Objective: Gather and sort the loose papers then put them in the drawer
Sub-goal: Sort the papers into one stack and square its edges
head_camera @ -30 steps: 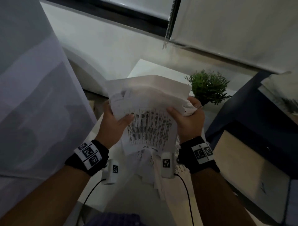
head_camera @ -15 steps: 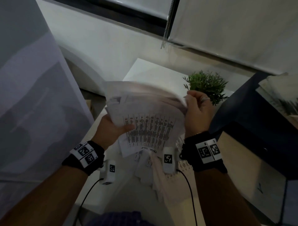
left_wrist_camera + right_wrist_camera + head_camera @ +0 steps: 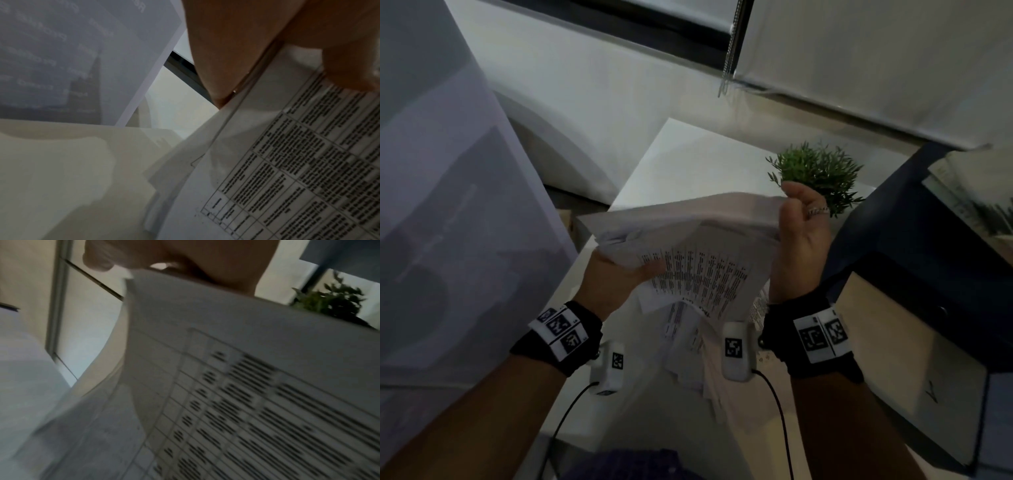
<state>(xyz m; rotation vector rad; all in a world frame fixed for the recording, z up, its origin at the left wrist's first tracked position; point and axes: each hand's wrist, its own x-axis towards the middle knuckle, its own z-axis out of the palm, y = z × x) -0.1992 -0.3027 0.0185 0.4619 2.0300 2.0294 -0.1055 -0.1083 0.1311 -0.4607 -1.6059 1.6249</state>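
A sheaf of loose papers (image 3: 702, 260) is held in the air between both hands; its top sheet bears a printed table (image 3: 298, 170) (image 3: 257, 402). My left hand (image 3: 619, 277) grips the left edge, thumb lying over the print. At the top right corner my right hand (image 3: 799, 236) pinches the sheets and lifts that corner, with its fingers curled and a ring on one. More papers (image 3: 688, 346) lie on the white surface below the hands. The drawer is not plainly visible.
A small green plant (image 3: 818, 174) stands just beyond the right hand. A dark blue cabinet (image 3: 914, 240) with a pale wooden panel (image 3: 887, 346) rises at the right. A large white sheet or board (image 3: 448, 205) fills the left side. The white table (image 3: 688, 161) lies ahead.
My right hand has slid from the sheaf's right edge up to its top corner and turned palm inward. The papers have tilted flatter, and the view has drifted slightly.
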